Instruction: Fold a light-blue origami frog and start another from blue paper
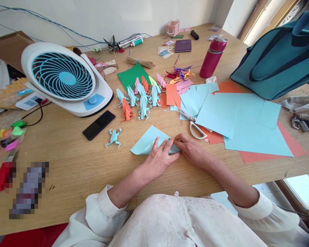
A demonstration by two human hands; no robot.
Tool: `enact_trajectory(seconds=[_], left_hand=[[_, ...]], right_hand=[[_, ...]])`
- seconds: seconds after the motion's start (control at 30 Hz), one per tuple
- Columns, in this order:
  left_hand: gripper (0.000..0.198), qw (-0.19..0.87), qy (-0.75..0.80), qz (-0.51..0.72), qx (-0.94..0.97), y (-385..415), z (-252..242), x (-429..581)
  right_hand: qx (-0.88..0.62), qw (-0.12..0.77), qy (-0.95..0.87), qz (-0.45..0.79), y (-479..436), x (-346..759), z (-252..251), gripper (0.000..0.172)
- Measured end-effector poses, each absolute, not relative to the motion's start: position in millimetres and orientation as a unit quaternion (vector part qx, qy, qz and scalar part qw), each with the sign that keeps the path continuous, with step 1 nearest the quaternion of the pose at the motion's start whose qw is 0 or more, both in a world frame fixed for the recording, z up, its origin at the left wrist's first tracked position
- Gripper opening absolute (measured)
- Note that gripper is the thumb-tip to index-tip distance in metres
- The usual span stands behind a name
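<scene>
A light-blue sheet of paper (149, 138) lies on the table before me, folded over along its right side, with its near left edge curling up. My left hand (161, 156) rests on it, fingers spread and pressing down, holding nothing. At the right corner of the sheet my right hand (192, 149) has its fingers drawn together on the paper. Its fingertips touch those of the left hand, and the corner beneath is hidden. Left of the sheet lies a light-blue paper frog (113, 138). Several folded paper figures (143, 104), mostly light blue, stand behind.
White-handled scissors (197, 132) lie beside light-blue paper sheets (218, 111) on the right. A fan (67, 78) and a black phone (99, 125) are on the left. Farther back stand a magenta bottle (213, 57) and a teal bag (275, 61). A green sheet (127, 76) lies behind the figures.
</scene>
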State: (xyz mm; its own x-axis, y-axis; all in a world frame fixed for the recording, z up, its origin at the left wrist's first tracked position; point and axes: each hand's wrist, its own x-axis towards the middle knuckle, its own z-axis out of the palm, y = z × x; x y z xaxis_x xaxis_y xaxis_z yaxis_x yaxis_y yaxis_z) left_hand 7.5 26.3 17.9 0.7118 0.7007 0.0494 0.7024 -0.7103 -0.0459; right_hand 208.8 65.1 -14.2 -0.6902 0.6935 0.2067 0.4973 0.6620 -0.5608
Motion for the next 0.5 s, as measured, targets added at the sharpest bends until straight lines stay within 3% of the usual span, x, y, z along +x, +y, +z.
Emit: enact_trajectory(seconds=[0.23,0.5], left_hand=[[0.021,0.026,-0.357,-0.057,-0.932,30,11,3],[0.026,0.002,-0.337,-0.055,-0.940,34,15,-5]], right_hand=[[-0.339,0.212,-0.890,0.217,64,208,-19,0.035],[-0.346,0.204,-0.890,0.216,62,208,-17,0.035]])
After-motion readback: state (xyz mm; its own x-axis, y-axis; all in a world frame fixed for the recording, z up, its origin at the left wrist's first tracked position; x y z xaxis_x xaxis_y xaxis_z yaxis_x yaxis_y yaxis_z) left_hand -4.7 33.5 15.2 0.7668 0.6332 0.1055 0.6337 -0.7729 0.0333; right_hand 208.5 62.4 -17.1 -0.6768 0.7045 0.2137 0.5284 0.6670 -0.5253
